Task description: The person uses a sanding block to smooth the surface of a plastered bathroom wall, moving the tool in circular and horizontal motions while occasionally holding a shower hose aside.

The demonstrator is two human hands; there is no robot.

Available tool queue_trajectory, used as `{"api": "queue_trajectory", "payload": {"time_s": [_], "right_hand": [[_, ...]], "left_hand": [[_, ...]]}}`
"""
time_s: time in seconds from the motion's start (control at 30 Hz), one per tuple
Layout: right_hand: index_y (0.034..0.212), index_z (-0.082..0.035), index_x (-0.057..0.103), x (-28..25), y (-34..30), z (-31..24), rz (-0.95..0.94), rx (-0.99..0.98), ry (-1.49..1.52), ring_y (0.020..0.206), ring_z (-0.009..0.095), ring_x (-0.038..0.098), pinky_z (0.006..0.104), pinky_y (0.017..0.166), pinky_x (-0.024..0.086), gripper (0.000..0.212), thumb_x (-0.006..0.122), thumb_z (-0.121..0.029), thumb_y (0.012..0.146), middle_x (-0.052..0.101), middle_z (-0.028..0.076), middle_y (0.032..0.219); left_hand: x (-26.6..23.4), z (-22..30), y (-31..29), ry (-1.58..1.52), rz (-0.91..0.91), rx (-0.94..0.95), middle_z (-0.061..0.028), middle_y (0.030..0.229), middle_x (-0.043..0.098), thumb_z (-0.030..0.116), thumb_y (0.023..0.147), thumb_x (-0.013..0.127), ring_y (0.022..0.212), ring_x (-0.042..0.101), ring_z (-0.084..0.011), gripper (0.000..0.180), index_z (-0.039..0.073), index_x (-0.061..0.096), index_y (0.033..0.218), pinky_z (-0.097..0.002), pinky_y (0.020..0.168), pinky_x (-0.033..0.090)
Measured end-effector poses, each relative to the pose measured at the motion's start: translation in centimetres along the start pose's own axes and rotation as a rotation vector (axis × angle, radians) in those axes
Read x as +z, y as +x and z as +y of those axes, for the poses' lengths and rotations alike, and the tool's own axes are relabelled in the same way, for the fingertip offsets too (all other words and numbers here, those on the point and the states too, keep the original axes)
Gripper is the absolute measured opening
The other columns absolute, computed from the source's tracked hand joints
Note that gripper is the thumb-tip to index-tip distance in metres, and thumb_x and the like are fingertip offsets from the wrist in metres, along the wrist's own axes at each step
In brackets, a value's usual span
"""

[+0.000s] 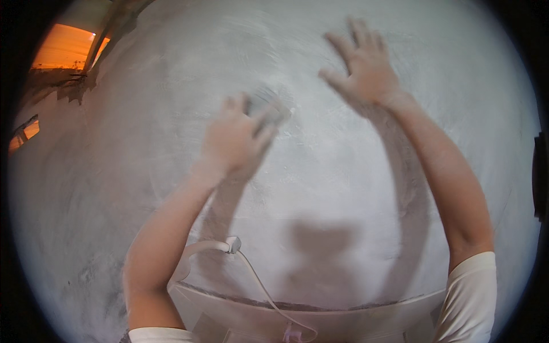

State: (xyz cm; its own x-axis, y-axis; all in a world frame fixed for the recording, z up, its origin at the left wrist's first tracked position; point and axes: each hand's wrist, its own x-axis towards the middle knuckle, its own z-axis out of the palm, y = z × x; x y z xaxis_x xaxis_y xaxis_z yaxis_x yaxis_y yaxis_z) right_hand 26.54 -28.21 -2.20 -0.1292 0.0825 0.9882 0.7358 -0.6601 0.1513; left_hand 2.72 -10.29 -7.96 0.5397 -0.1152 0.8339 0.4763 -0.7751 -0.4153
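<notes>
A grey-white plastered wall (320, 166) with streaky smears fills most of the head view. My left hand (234, 134) is raised against it, slightly blurred. Its fingers press a small, flat grey sanding pad (277, 112) to the wall; motion smears the pad's outline. Higher up and to the right, my right hand (366, 68) rests on the wall with its fingers spread and nothing in it. Both forearms cast shadows on the plaster.
A pale curved tube with a squarish end (233, 244) stands below my left hand, and a thin white cable (257, 275) hangs from it. Along the bottom runs a white ledge (366, 315). Ragged openings (63, 48) at upper left show orange light. A dark object (539, 177) sits at the right rim.
</notes>
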Motion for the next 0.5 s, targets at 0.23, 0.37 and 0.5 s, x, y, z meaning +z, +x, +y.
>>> {"api": "queue_trajectory", "payload": {"time_s": [0.23, 0.37, 0.5], "right_hand": [[0.164, -0.022, 0.039, 1.5, -2.3, -7.6, -0.070, -0.160, 0.102, 0.163, 0.028, 0.016, 0.0501, 0.134, 0.011, 0.072, 0.047, -0.061, 0.104, 0.023, 0.013, 0.175], [0.161, -0.022, 0.044, 1.0, -2.0, -7.3, -0.066, -0.119, 0.054, 0.162, 0.027, 0.019, 0.0494, 0.134, 0.012, 0.070, 0.049, -0.061, 0.103, 0.025, 0.012, 0.174], [0.160, -0.024, 0.045, 1.8, -2.6, -7.5, 0.019, -0.101, 0.051, 0.161, 0.026, 0.023, 0.0502, 0.133, 0.015, 0.065, 0.050, -0.057, 0.104, 0.030, 0.009, 0.173]], "left_hand": [[2.6, -8.7, -1.4, 0.048, 0.215, -0.588, -0.0275, 0.132, 0.064, 0.039, 0.106, 0.056, 0.129, 0.057, -0.0432, 0.049, 0.024, 0.057, 0.153, -0.0494, 0.108, 0.050], [2.7, -0.8, -5.0, 0.006, 0.158, -0.233, -0.0275, 0.133, 0.063, 0.041, 0.100, 0.064, 0.115, 0.063, -0.0439, 0.047, 0.022, 0.067, 0.143, -0.0522, 0.104, 0.049], [2.6, -4.7, -6.5, 0.023, -0.046, -0.245, -0.0259, 0.141, 0.060, 0.042, 0.100, 0.063, 0.123, 0.060, -0.0404, 0.049, 0.021, 0.066, 0.144, -0.0514, 0.102, 0.051]]}}
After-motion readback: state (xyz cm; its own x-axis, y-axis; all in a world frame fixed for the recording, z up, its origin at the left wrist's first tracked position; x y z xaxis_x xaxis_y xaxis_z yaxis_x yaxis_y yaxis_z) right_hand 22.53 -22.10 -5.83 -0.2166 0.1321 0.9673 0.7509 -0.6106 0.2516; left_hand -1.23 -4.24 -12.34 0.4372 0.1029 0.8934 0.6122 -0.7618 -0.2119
